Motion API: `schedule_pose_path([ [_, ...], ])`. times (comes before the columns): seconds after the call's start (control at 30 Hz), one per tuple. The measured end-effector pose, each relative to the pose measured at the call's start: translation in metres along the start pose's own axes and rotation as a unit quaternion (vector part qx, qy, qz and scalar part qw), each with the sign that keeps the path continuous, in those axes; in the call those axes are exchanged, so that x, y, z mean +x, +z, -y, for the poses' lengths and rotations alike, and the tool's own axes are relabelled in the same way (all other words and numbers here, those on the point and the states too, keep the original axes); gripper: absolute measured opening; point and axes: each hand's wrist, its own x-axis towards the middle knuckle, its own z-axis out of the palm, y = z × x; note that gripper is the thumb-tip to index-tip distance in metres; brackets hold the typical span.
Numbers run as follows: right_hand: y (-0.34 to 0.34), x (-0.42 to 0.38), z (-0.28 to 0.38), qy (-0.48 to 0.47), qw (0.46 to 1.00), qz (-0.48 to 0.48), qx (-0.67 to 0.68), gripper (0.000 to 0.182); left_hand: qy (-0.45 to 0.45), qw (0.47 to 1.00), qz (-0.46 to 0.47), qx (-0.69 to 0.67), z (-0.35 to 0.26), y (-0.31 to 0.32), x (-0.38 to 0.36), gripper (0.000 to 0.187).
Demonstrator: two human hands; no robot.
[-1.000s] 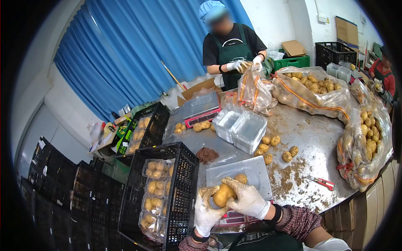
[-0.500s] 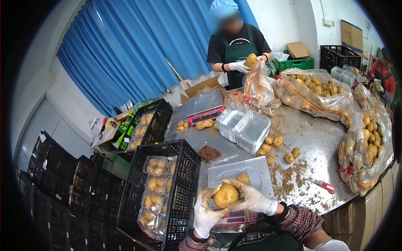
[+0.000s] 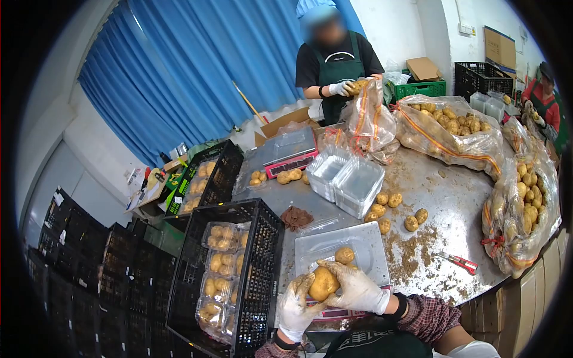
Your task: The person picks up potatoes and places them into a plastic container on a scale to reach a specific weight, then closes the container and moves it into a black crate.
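A large round potato (image 3: 323, 283) is gripped between my two gloved hands, just over the near part of a digital scale. My left hand (image 3: 296, 305) curls around its left side. On the right, the fingers of my right hand (image 3: 363, 290) press against it, and both white gloves are soiled. Behind the held potato, a smaller potato (image 3: 344, 255) rests on the scale's metal plate (image 3: 310, 242), seemingly in a clear tray. My hands partly cover the scale's red front. To the left, a black crate (image 3: 262, 286) holds clear packs of potatoes (image 3: 222, 262).
Stacked clear trays (image 3: 358, 186), loose potatoes (image 3: 412, 223), a brown cloth (image 3: 296, 218) and a red utility knife (image 3: 458, 262) lie on the soil-strewn metal table (image 3: 441, 203). Bulging potato bags (image 3: 447, 140) line its far and right sides. A co-worker (image 3: 340, 65) handles a potato opposite.
The potato between my hands has turned a little, and my fingers have shifted around it. Across the table, the co-worker's potato is lower and tilted, by the plastic bag.
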Motion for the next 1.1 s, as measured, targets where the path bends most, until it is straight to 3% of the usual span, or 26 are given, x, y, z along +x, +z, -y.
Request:
schedule_pose_path([
  [0.1, 0.001, 0.002, -0.006, -0.009, 0.999, -0.041, -0.020, 0.072, -0.064, 0.995, -0.024, -0.073, 0.006, 0.011, 0.000, 0.056],
  [0.13, -0.005, 0.005, -0.013, 0.029, 0.998, -0.019, 0.044, 0.068, -0.066, 0.995, -0.025, -0.071, 0.013, 0.015, 0.000, 0.056],
  [0.17, -0.009, 0.006, -0.023, 0.067, 0.992, 0.004, 0.107, 0.063, -0.176, 0.957, -0.043, -0.227, 0.024, 0.020, -0.001, 0.051],
  [0.2, -0.009, 0.007, -0.041, 0.083, 0.965, 0.012, 0.249, 0.053, -0.279, 0.883, -0.061, -0.374, 0.035, 0.026, -0.001, 0.046],
  [0.23, -0.014, 0.009, -0.053, 0.095, 0.933, -0.003, 0.348, 0.044, -0.280, 0.882, -0.064, -0.373, 0.047, 0.030, -0.003, 0.046],
  [0.3, -0.023, 0.018, -0.085, 0.092, 0.954, -0.044, 0.283, 0.035, -0.366, 0.803, -0.042, -0.469, 0.072, 0.040, -0.011, 0.041],
  [0.37, -0.026, 0.028, -0.123, 0.110, 0.967, -0.100, 0.209, 0.032, -0.374, 0.810, -0.052, -0.449, 0.094, 0.060, -0.021, 0.042],
  [0.47, -0.044, 0.042, -0.127, 0.168, 0.981, -0.088, 0.033, 0.040, -0.408, 0.832, 0.020, -0.377, 0.098, 0.066, -0.016, 0.045],
  [0.5, -0.047, 0.044, -0.127, 0.199, 0.976, -0.076, -0.044, 0.044, -0.407, 0.831, 0.020, -0.378, 0.097, 0.065, -0.015, 0.045],
  [0.53, -0.044, 0.049, -0.142, 0.185, 0.970, -0.084, -0.131, 0.053, -0.377, 0.910, 0.079, -0.157, 0.098, 0.063, -0.014, 0.041],
  [0.57, -0.040, 0.052, -0.155, 0.185, 0.970, -0.085, -0.131, 0.053, -0.325, 0.934, 0.132, 0.074, 0.099, 0.062, -0.013, 0.037],
  [0.6, -0.037, 0.055, -0.160, 0.202, 0.963, -0.080, -0.158, 0.058, -0.264, 0.945, 0.077, 0.178, 0.100, 0.063, -0.012, 0.026],
  [0.67, -0.028, 0.063, -0.171, 0.219, 0.956, -0.072, -0.180, 0.064, -0.281, 0.948, 0.052, 0.143, 0.101, 0.059, -0.010, 0.023],
  [0.73, -0.025, 0.073, -0.171, 0.247, 0.961, -0.074, -0.102, 0.073, -0.292, 0.956, -0.004, 0.013, 0.116, 0.062, -0.017, 0.019],
  [0.77, -0.024, 0.077, -0.170, 0.246, 0.961, -0.073, -0.102, 0.073, -0.293, 0.956, -0.005, 0.014, 0.121, 0.064, -0.022, 0.019],
  [0.83, -0.023, 0.083, -0.149, 0.291, 0.953, -0.086, -0.016, 0.074, -0.296, 0.936, -0.036, -0.185, 0.113, 0.057, -0.022, 0.022],
  [0.87, -0.012, 0.086, -0.168, 0.292, 0.953, -0.085, -0.016, 0.074, -0.173, 0.978, 0.001, -0.114, 0.110, 0.055, -0.022, 0.030],
  [0.93, 0.021, 0.095, -0.218, 0.177, 0.964, -0.164, 0.114, 0.076, -0.186, 0.980, 0.065, -0.021, 0.095, 0.056, -0.020, 0.034],
  [0.97, 0.024, 0.094, -0.212, 0.176, 0.964, -0.161, 0.115, 0.076, -0.190, 0.977, 0.082, 0.053, 0.089, 0.058, -0.019, 0.035],
  [1.03, 0.028, 0.087, -0.181, 0.089, 0.953, -0.214, 0.197, 0.077, -0.167, 0.970, 0.085, 0.154, 0.085, 0.072, -0.018, 0.035],
  [1.1, 0.028, 0.076, -0.158, 0.089, 0.961, -0.200, 0.169, 0.075, -0.160, 0.970, 0.067, 0.173, 0.088, 0.083, -0.014, 0.032],
])
